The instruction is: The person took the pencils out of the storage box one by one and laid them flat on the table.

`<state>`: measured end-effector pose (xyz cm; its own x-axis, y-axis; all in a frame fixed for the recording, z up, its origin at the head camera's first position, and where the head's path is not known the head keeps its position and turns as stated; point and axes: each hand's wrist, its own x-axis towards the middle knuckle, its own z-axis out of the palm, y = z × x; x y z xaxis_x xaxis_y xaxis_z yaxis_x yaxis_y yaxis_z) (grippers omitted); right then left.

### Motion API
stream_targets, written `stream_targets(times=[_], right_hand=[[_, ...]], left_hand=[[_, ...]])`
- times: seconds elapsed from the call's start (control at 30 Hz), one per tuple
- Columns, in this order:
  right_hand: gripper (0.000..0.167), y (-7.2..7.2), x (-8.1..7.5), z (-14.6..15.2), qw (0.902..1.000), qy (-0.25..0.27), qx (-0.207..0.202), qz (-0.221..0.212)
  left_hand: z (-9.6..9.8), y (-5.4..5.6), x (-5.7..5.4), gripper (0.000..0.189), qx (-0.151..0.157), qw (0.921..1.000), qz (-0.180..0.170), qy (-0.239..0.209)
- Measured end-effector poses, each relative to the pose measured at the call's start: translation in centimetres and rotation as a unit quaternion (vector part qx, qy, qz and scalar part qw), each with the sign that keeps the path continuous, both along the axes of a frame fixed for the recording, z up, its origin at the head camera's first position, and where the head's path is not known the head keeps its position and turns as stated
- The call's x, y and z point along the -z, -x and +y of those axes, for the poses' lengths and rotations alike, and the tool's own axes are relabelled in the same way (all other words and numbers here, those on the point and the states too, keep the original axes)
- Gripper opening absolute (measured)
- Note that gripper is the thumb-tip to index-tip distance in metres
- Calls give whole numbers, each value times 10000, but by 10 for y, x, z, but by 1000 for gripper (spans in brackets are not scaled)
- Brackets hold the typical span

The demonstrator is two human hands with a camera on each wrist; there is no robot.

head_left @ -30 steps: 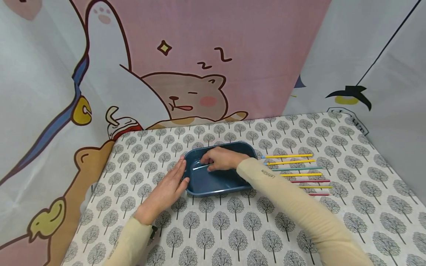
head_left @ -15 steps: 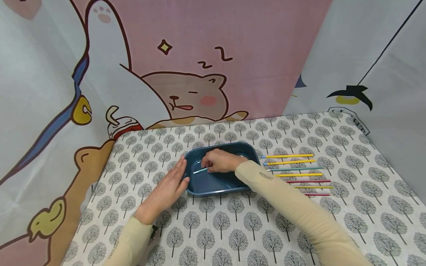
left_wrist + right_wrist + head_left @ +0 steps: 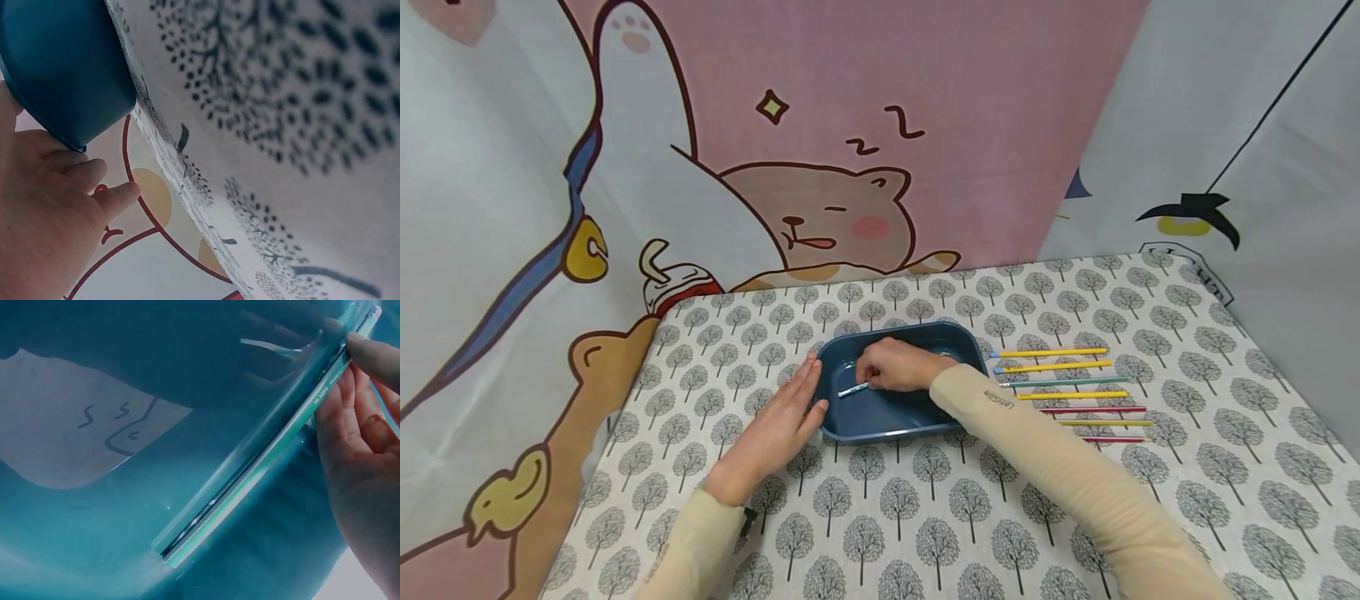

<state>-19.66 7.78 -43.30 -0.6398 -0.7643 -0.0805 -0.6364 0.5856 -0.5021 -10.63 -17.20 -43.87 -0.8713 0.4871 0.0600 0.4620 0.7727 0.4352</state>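
A dark blue rectangular tray [image 3: 891, 412] stands on the table. Inside it, my right hand [image 3: 901, 364] pinches a green pencil [image 3: 853, 389], whose white-tipped end sticks out to the left of the fingers. The right wrist view shows the thumb and fingers of that hand [image 3: 362, 419] near one end of the pencil [image 3: 269, 456], its long shaft slanting across the shiny tray floor. Against the tray's left end lies my left hand [image 3: 775, 429], fingers extended. In the left wrist view, the fingers of this hand [image 3: 56, 206] touch the tray's outer wall [image 3: 69, 69].
Several pencils lie roughly parallel to the right of the tray, among them a yellow pencil [image 3: 1052, 353], a teal pencil [image 3: 1075, 382] and a red pencil [image 3: 1105, 409]. The right sleeve [image 3: 1037, 442] covers part of some. A tree-patterned cloth [image 3: 895, 500] covers the table; printed curtains hang behind.
The right hand has closed its fingers on the green pencil and shifted slightly right; the pencil's left end has come nearer the tray's front. The left hand has stayed put.
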Motion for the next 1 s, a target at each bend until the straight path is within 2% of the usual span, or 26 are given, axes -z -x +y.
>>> stream_targets(times=[0.3,0.57,1.0], right_hand=[[14,0,-8,1,9998,134,29,107],[16,-2,-26,4,9997,181,125,-121],[17,-1,-51,10,9983,503,275,-90]], left_hand=[[2,1,2,66,48,10000,67,9],[1,1,2,66,61,10000,22,8],[0,1,2,66,23,10000,8,51]])
